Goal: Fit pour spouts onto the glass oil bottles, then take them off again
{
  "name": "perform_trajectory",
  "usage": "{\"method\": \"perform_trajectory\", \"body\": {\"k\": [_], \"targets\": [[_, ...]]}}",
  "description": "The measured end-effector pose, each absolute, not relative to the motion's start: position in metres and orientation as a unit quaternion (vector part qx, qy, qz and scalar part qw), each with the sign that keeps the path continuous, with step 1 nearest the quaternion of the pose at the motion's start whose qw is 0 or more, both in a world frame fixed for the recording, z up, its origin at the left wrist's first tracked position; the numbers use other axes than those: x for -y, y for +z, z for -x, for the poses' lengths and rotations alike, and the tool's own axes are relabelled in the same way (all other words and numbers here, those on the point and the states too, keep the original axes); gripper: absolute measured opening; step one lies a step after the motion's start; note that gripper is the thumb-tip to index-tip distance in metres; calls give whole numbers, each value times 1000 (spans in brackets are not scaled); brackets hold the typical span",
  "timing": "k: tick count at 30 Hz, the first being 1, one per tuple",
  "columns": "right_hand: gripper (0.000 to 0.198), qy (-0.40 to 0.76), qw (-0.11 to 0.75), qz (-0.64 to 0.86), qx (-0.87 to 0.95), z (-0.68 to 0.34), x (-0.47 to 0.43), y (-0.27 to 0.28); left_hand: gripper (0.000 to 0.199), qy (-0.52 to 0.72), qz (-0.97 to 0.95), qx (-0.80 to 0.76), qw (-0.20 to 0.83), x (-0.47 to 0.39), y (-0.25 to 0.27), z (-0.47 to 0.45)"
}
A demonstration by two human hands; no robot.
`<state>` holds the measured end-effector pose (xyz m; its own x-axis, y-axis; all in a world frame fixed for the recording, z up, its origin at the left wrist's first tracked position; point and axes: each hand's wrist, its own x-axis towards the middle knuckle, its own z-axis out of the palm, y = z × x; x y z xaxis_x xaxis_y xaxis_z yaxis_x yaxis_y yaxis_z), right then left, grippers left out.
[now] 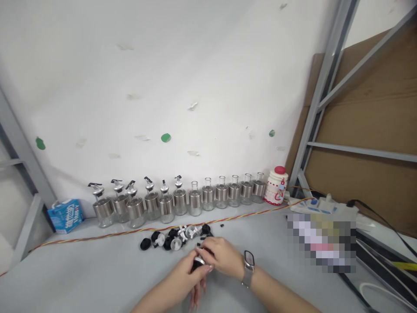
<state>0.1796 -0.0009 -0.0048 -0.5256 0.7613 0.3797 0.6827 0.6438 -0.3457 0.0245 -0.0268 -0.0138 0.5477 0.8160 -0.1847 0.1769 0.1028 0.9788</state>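
Note:
Low in the middle of the head view, my left hand (183, 276) is closed around a silver-and-black bottle pourer (197, 262). My right hand (224, 257) meets it from the right, its thumb and fingers pinched at the top of the same pourer. A small black piece shows by those fingertips; its exact fit is hidden. Just beyond my hands lies a loose pile of pourer parts: black rubber stoppers (145, 244), silver-and-clear spout pieces (176, 244) and small black bits.
Glass bottles with steel bands (166, 208) stand along the wall; the left ones carry pourers, the right ones (222, 191) have bare necks. A blue carton (66, 216), a white-and-red jar (275, 187), a twisted wire (130, 234) and a power strip (335, 204) surround the grey table (81, 278).

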Motion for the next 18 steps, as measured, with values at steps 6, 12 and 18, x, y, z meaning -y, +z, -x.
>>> {"method": "perform_trajectory", "body": {"k": [6,12,18], "targets": [[37,20,252,396,883,-175,7,-7,26,233,-637,-372,635,25,0,-16],[59,297,411,515,691,-190,-11,0,22,249,-651,-354,623,32,5,-22],[47,333,392,591,622,-219,-49,-10,31,327,-623,-462,540,19,-5,-27]]}}
